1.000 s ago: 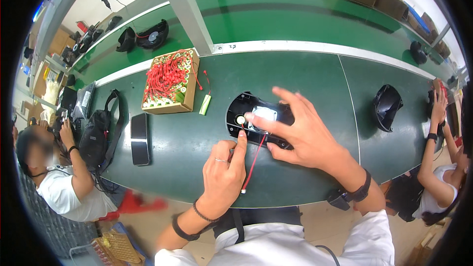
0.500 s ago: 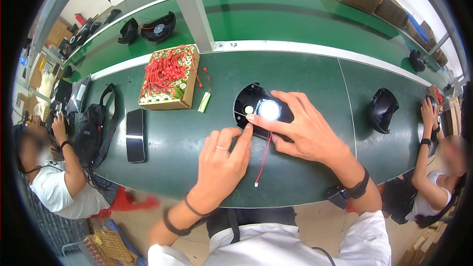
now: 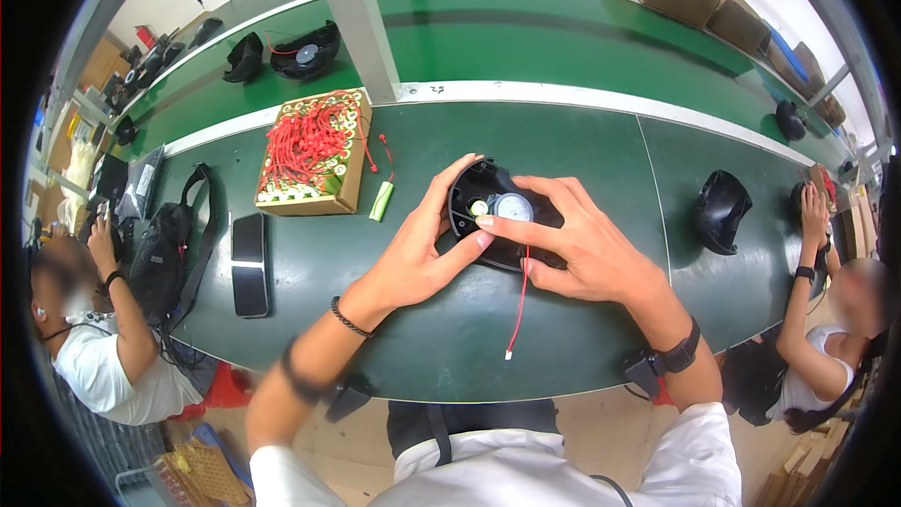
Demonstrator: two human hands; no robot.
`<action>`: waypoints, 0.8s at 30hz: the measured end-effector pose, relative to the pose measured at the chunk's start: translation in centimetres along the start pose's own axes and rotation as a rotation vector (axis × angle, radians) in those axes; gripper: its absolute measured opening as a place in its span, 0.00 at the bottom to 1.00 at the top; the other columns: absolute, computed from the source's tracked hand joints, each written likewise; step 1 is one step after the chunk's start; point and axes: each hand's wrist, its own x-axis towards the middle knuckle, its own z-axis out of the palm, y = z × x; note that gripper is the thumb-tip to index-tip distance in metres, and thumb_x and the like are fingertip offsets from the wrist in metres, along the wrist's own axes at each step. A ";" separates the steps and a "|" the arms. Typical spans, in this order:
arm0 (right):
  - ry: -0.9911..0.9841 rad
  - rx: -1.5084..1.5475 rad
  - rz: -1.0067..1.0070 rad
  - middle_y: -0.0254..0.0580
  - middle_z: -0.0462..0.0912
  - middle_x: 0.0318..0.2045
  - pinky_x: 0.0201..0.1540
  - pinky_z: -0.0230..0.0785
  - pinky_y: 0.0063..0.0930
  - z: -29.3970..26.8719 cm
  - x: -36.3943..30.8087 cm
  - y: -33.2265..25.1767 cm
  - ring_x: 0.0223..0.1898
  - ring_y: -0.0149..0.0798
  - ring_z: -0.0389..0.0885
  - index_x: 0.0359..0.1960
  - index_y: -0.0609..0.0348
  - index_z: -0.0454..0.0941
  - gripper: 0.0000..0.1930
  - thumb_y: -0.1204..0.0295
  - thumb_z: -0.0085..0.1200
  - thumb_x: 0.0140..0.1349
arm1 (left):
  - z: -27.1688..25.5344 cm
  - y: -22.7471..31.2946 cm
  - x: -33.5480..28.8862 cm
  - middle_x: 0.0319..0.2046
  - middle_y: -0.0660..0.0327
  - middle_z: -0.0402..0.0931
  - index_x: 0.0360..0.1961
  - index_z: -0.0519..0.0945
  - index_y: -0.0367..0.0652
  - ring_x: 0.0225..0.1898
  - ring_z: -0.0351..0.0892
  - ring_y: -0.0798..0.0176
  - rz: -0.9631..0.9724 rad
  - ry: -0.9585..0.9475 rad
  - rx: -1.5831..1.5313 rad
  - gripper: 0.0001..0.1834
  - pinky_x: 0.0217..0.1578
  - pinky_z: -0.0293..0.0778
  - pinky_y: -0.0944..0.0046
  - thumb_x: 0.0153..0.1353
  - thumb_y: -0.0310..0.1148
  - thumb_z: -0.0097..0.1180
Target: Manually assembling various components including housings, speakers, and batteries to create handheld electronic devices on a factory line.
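Observation:
My left hand is wrapped round the left side of a black curved plastic housing, its thumb on the near edge. From the right, my right hand grips the same housing, with the index finger reaching inside toward a green battery cell. A round grey speaker sits in the housing beside the cell. A thin red wire hangs out over the near edge and ends in a small white connector on the table. My fingers hide part of the cell and the near wall.
Left of the housing stand a loose green cell and a cardboard box of red-wired cells. A phone and black bag lie farther left. Another black shell is on the right. Co-workers sit at both sides; a metal post rises behind.
My left hand has shifted from pressing a fingertip at the near edge to wrapping round the housing's left side. The housing has tilted slightly, and the hanging wire has moved a little right.

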 end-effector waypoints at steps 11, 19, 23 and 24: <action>0.072 0.243 -0.004 0.58 0.70 0.69 0.69 0.69 0.54 0.3 0.1 2.0 0.66 0.63 0.71 0.70 0.38 0.77 0.36 0.69 0.68 0.55 | 1.3 -0.1 1.5 0.69 0.51 0.64 0.82 0.50 0.42 0.69 0.68 0.58 -0.033 0.050 -0.209 0.43 0.70 0.67 0.55 0.73 0.27 0.59; 0.436 0.049 -0.064 0.35 0.88 0.42 0.44 0.80 0.34 0.0 -0.5 0.1 0.44 0.44 0.85 0.42 0.52 0.91 0.15 0.74 0.76 0.51 | 1.9 -0.4 1.3 0.63 0.50 0.72 0.79 0.55 0.37 0.64 0.73 0.59 0.060 0.234 -0.024 0.42 0.66 0.69 0.58 0.68 0.24 0.63; 0.524 0.085 -0.056 0.37 0.91 0.38 0.40 0.81 0.30 0.3 -0.5 -0.3 0.38 0.42 0.88 0.40 0.56 0.91 0.11 0.78 0.74 0.54 | 2.0 -0.3 1.2 0.61 0.49 0.75 0.78 0.57 0.35 0.61 0.76 0.58 0.098 0.280 0.051 0.42 0.66 0.69 0.58 0.67 0.22 0.63; 0.520 0.083 -0.056 0.37 0.91 0.38 0.40 0.81 0.30 0.4 -0.6 -0.4 0.38 0.42 0.88 0.40 0.56 0.91 0.11 0.78 0.74 0.54 | 1.9 -0.3 1.2 0.61 0.49 0.75 0.78 0.57 0.35 0.61 0.76 0.58 0.097 0.282 0.047 0.42 0.66 0.69 0.58 0.67 0.22 0.63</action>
